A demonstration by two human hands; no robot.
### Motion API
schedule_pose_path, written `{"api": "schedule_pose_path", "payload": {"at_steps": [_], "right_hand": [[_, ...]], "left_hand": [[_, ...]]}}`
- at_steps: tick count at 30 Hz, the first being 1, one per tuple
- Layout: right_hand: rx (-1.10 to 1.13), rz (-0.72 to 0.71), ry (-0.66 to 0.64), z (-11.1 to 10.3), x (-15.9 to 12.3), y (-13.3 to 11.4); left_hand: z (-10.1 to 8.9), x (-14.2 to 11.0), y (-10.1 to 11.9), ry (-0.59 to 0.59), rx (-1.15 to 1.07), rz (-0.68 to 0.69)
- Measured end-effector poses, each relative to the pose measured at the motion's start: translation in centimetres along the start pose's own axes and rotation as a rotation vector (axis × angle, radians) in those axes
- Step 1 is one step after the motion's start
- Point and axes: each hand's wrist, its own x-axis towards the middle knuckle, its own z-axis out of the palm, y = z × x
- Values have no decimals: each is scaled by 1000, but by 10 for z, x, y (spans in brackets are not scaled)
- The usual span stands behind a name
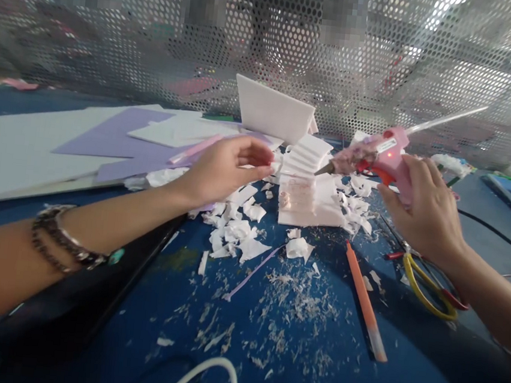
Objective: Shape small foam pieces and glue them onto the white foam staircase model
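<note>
Head view: my right hand (429, 211) is wrapped round a pink hot-glue gun (388, 153), its nozzle (324, 169) angled down at the ridged white foam piece (301, 211), which lies amid torn paper scraps (237, 235) at mid-width of the blue table (320, 366), towards its far edge. My left hand (226, 167) is half curled beside the piece, thumb and forefinger nearly meeting; can't tell if they pinch a scrap. I'd log gluing strips as the step, next move calling for steady nozzle placement clear of those fingers.

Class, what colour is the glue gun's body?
The glue gun is mostly pink; the head view shows it best.
</note>
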Motion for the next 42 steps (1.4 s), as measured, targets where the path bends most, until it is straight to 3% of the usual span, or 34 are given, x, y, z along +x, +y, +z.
{"api": "schedule_pose_path", "payload": {"at_steps": [4, 9, 15, 27, 42], "right_hand": [[4, 71, -64, 3, -14, 16], [-19, 146, -75, 4, -28, 33], [-34, 190, -92, 0, -33, 41], [-43, 175, -67, 3, -33, 45], [-61, 191, -79, 4, -34, 48]], "left_hand": [[3, 11, -9, -137, 268, 143], [6, 15, -16, -283, 429, 322], [7, 22, -22, -306, 532, 414], [8, 24, -23, -297, 510, 362], [7, 34, -27, -396, 628, 445]]}}
